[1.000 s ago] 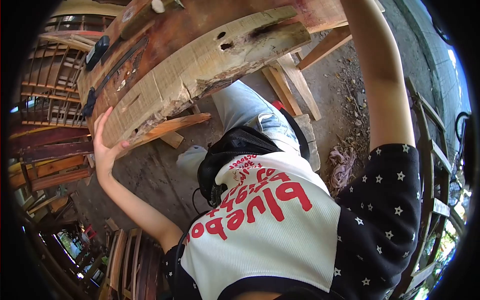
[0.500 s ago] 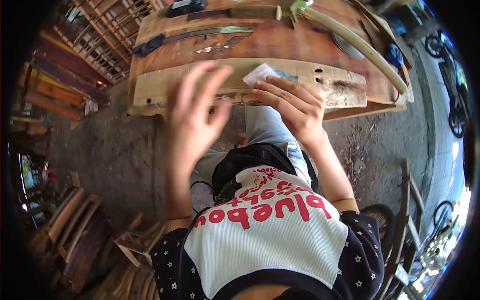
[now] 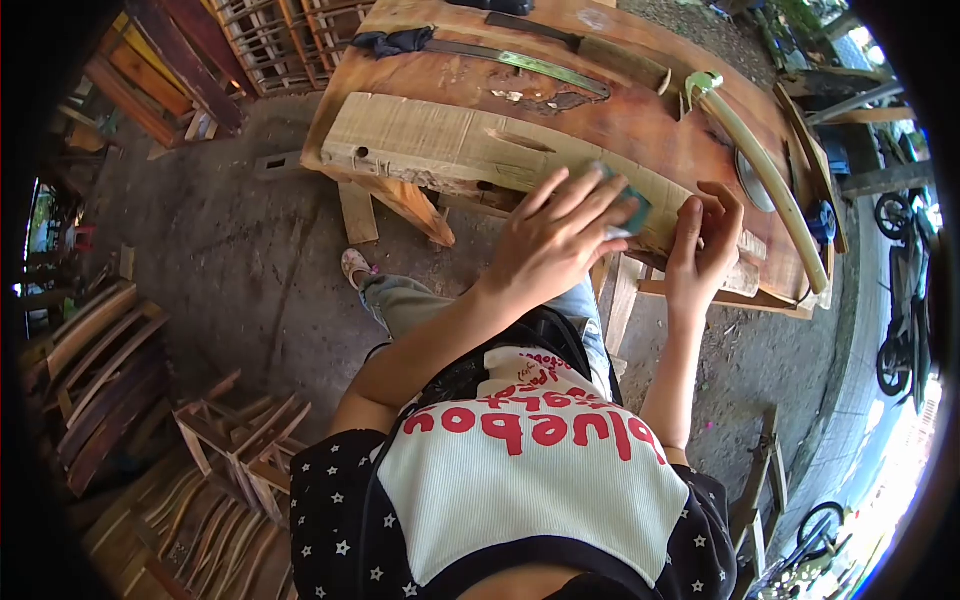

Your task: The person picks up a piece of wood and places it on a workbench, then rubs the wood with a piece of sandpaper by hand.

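A pale wooden plank [image 3: 430, 140] with rough, bark-edged sides and dark holes lies along the near edge of the workbench [image 3: 640, 120]. My left hand [image 3: 560, 235] presses a teal piece of sandpaper [image 3: 628, 212] on the plank's upper face, right of its middle; hand and sheet are slightly blurred. To its right, my right hand [image 3: 703, 250] rests at the plank's right part, thumb and fingers apart and loosely bent, with nothing visible between them. Some of its fingertips are hard to make out against the wood.
Behind the plank lie a long blade [image 3: 520, 65] with a dark wrapped end, a wooden-handled knife [image 3: 625, 62] and a green-headed tool with a long curved handle [image 3: 755, 140]. A tape measure [image 3: 822, 220] sits far right. Curved wooden pieces [image 3: 100, 350] are stacked left.
The sandpaper has passed from under my right hand to under my left hand, which has moved right onto the plank. My right hand has shifted right. The view has turned.
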The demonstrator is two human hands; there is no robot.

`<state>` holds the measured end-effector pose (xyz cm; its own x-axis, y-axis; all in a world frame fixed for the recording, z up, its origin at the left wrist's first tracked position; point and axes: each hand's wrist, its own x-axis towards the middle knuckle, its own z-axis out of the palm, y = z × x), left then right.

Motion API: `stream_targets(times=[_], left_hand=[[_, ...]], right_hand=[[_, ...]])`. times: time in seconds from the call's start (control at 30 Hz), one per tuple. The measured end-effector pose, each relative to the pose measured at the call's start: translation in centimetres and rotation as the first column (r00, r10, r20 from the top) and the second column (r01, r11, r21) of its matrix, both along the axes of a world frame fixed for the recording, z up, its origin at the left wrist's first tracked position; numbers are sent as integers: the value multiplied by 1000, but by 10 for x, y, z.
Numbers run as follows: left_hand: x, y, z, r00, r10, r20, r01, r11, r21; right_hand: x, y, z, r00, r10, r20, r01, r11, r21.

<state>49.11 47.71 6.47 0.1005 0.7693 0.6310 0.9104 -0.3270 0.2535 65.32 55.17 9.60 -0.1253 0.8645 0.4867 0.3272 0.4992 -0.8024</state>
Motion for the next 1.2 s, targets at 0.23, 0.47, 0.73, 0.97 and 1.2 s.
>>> stream_targets(times=[0.23,0.47,0.73,0.97,1.2], left_hand=[[-134,-52,11,778,626,50,-627,779,15],[-11,-20,6,953,276,126,-290,951,107],[-144,-30,-7,574,804,-152,-781,594,192],[-29,-6,11,918,392,60,-396,916,72],[-107,-8,8,586,774,-241,-773,623,119]], right_hand=[[-8,-5,2,986,-67,150,55,995,82],[-11,-3,0,966,-110,234,101,994,51],[-13,-2,0,950,-137,279,109,987,114],[-17,-1,2,922,-192,336,160,980,120],[-20,-5,0,910,-216,355,170,973,156]])
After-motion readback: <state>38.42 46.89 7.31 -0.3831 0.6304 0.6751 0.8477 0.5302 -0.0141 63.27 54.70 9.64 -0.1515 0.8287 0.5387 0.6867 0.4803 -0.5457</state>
